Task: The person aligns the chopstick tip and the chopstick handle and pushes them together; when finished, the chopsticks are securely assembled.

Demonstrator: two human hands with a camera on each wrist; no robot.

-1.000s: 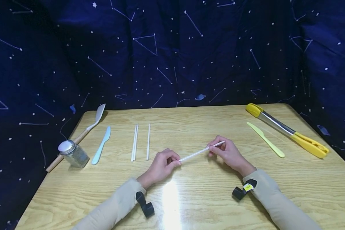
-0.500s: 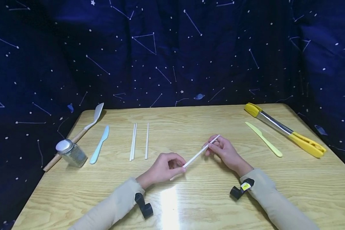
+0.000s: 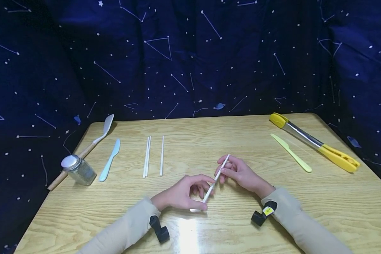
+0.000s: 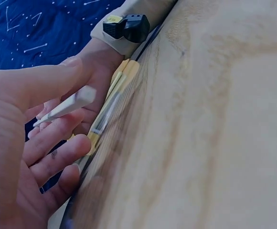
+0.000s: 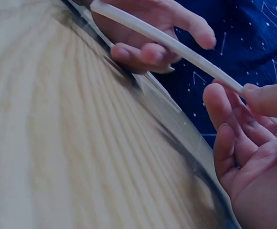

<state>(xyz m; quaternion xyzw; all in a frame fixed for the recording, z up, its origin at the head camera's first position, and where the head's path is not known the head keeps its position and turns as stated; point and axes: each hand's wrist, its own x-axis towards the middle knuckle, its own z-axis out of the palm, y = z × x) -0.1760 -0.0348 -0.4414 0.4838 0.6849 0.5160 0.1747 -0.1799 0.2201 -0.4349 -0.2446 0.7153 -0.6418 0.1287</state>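
Note:
A slim white chopstick [image 3: 209,192] is held at a slant between the two hands, over the table. My right hand [image 3: 239,174] pinches it near its upper end between thumb and fingers; the right wrist view shows the thumb pressing on the chopstick [image 5: 176,46]. My left hand [image 3: 184,194] is spread around the lower part, thumb at the bottom end and index finger beside the middle, thumb and fingers well apart. In the left wrist view the chopstick's blunt end [image 4: 83,97] points out between the left thumb and fingers.
More white chopsticks lie left of centre, a pair [image 3: 147,157] and a single one [image 3: 162,156]. On the left are a blue knife [image 3: 110,160], a spatula [image 3: 87,150] and a glass shaker [image 3: 82,172]. A yellow-green knife [image 3: 292,153] and yellow tongs [image 3: 315,143] lie right.
The chopstick has swung from nearly level to a steep slant. The right hand has moved left and slightly down; the left hand has loosened, its thumb and index finger spreading apart.

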